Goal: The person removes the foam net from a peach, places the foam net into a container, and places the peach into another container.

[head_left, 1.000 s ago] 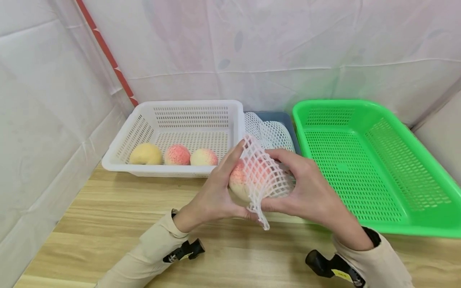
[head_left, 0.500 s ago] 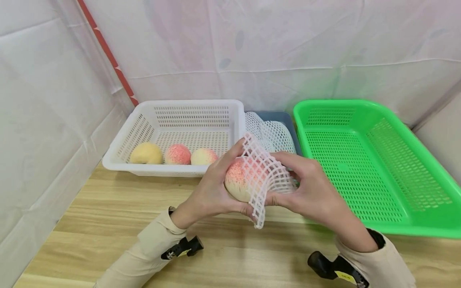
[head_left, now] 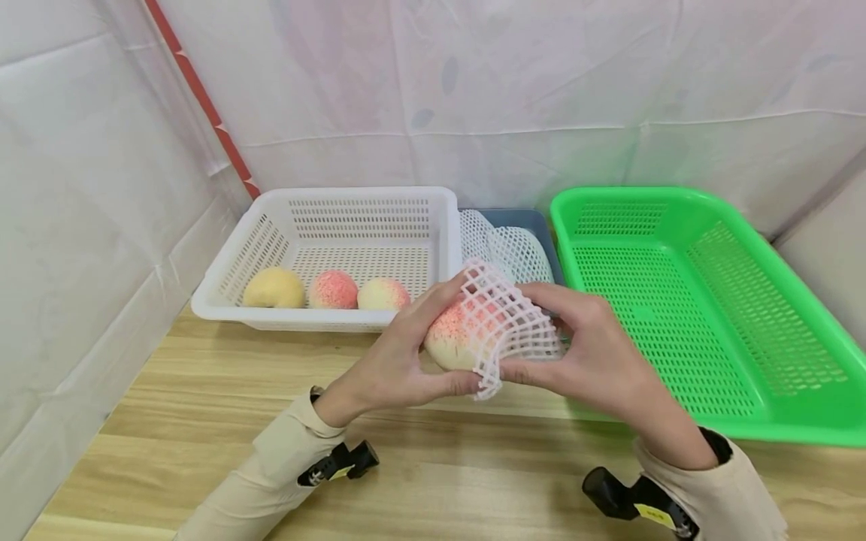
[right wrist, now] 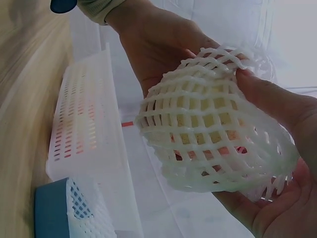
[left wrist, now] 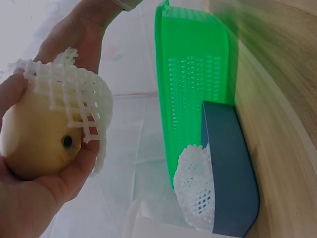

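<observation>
Since a moment ago, the white foam net (head_left: 509,330) is sliding further over the peach (head_left: 455,343), its loose tail now tucking up by the thumbs instead of dangling.

Starting at the left, a white basket (head_left: 352,201) is sitting on the wooden bench (head_left: 203,398) with three peaches (head_left: 331,290) lined up along its near wall. Next over, a blue bin (head_left: 534,223) is wedging in between the baskets, a heap of spare nets (head_left: 504,248) spilling over its edge. Far right, a green basket (head_left: 798,376) is lying close behind the working hands, touching nothing they hold.

Now the hands. The left hand (head_left: 399,361) is cupping the peach from the left and below, fingers curling round its bare yellow side, the thumb pressing underneath. The right hand (head_left: 588,353) is gripping the net from the right, fingers curled over the top and the thumb pinching the mesh rim against the fruit. The right wrist view is showing the mesh stretching wide over the peach, pink skin peeking through the holes.

Both forearms, in beige sleeves, are angling up from the near edge of the bench, holding the peach in the air in front of the blue bin.
</observation>
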A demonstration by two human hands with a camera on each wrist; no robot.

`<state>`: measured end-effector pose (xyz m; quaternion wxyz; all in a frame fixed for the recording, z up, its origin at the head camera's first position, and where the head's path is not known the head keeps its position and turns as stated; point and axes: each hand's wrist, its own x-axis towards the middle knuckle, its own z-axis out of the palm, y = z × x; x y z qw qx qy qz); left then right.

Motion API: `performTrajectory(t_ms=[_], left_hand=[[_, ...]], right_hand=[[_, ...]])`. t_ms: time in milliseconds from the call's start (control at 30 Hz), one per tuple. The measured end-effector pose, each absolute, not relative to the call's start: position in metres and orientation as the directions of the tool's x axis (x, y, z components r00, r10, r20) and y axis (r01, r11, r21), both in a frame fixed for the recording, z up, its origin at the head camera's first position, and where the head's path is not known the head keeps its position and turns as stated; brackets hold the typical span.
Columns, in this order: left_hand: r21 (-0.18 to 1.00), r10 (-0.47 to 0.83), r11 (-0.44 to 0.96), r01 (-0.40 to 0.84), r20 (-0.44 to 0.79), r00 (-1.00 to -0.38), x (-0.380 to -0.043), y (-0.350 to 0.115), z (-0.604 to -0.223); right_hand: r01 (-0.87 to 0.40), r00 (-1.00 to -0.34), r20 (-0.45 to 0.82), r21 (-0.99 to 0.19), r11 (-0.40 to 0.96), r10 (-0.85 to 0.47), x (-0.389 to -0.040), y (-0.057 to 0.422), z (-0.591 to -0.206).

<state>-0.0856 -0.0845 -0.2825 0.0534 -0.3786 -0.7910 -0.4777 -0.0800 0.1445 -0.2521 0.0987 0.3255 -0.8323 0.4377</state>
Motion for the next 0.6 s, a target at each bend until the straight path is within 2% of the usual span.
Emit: performTrajectory(t_ms=[167,600], left_hand=[[0.686,0.577,0.208,0.697,0.489,-0.654,-0.0878,-0.0851,-0.2842],[0.733,0.606,0.085,0.675,0.500,-0.619,-0.0879,-0.0854,-0.2840]], right_hand=[[-0.632,-0.767,0.450,-0.656,0.413,-0.458,-0.0810,0.1460,-0.2508],[-0.611,-0.780,0.441,-0.692,0.384,-0.445,-0.0792,0.1477,-0.2483]])
